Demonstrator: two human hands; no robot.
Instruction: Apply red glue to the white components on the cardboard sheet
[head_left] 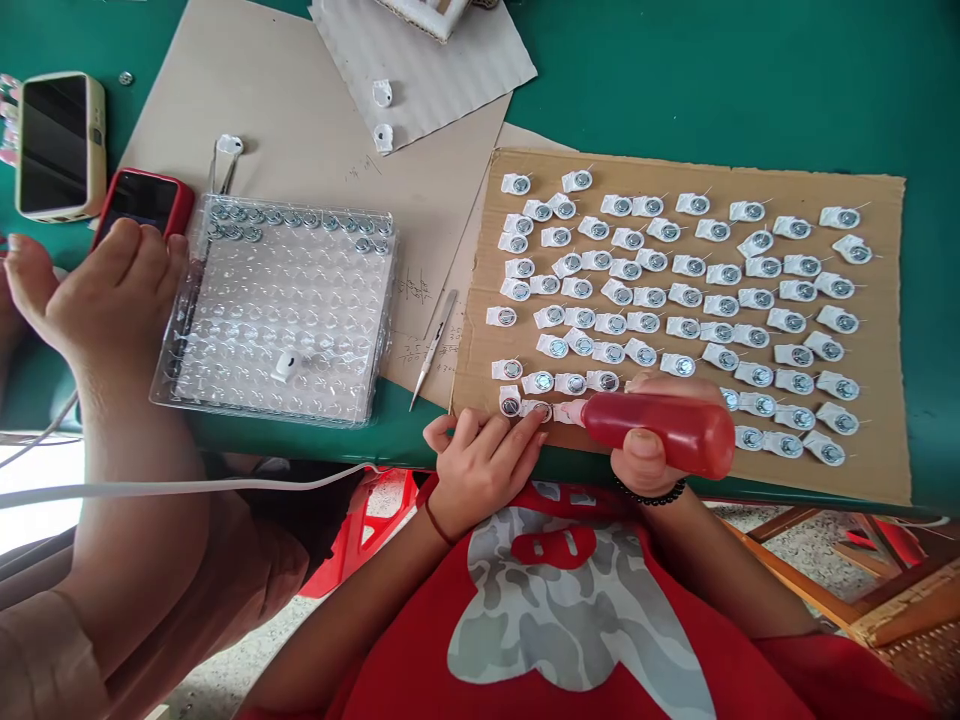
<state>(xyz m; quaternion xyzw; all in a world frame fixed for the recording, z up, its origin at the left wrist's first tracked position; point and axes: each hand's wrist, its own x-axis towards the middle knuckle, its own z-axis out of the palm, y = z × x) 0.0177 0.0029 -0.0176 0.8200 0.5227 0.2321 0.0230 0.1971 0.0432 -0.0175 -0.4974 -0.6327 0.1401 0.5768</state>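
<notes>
I see the cardboard sheet (pixel 862 330) packed with small white parts (pixel 720 305). My right hand (pixel 649 450) is clamped round the red squeeze bottle (pixel 664 428), nozzle at the near-left row; my left hand (pixel 484 460), fingers loosely curled, pins one part. Squeeze too hard and glue could flood neighbours.
</notes>
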